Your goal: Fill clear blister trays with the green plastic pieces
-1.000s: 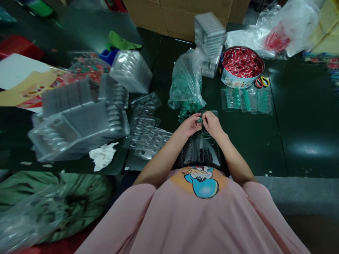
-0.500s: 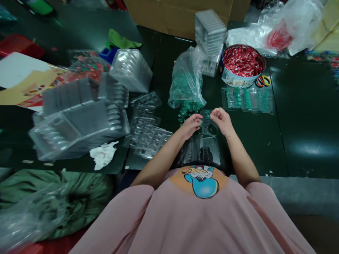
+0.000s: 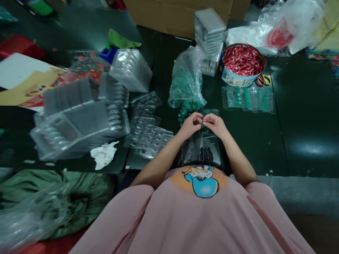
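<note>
My left hand (image 3: 191,125) and my right hand (image 3: 214,124) meet fingertip to fingertip over a clear plastic tray (image 3: 215,112). Both are closed in a pinch; what lies between the fingertips is too small to make out. A few green pieces (image 3: 207,112) sit in the tray's far end, and my fingers hide much of the rest. Just beyond my left hand, small green translucent pieces (image 3: 188,108) spill from the mouth of a clear plastic bag (image 3: 186,76). Closer to my body lies another clear tray (image 3: 212,148).
Loose clear trays (image 3: 150,135) and tall tray stacks (image 3: 87,120) stand on the left. To the right are trays filled with green pieces (image 3: 247,98), scissors (image 3: 263,80) and a round tin (image 3: 238,79) of red wrapped items. A cardboard box (image 3: 174,17) borders the back.
My hands have come together over the tray, the right moving left and slightly nearer my body. The fingertips now meet where they were apart before.
</note>
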`<state>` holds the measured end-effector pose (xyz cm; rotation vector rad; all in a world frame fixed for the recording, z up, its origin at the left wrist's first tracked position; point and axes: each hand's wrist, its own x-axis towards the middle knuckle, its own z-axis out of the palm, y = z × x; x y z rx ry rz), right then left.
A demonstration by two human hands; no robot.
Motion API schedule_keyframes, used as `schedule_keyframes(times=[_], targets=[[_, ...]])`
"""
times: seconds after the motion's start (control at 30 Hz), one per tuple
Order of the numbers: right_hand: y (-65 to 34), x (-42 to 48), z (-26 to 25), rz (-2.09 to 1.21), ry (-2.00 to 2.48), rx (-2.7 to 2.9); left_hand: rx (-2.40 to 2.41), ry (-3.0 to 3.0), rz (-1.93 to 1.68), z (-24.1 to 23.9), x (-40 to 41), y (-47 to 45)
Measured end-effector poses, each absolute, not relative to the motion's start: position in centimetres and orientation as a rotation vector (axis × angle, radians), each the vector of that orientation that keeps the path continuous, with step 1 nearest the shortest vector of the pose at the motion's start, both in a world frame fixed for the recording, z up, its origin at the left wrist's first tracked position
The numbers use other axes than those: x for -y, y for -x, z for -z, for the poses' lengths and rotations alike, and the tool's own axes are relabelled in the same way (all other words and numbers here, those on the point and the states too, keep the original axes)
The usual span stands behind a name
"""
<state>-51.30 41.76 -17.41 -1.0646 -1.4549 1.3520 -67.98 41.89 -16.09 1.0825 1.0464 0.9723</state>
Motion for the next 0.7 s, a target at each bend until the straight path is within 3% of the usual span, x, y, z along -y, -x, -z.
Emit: schedule_keyframes(times=[0.43,0.7], targets=[[51.2,-41.6,17.0,-1.124,1.143,1.681,-1.073,-1.244,-0.935,15.4,-41.8,68.2],[52.7,-41.2,16.3,-0.744,1.226,1.729,-1.036,-0.989,-1.029,15.2,-42.3,67.6]])
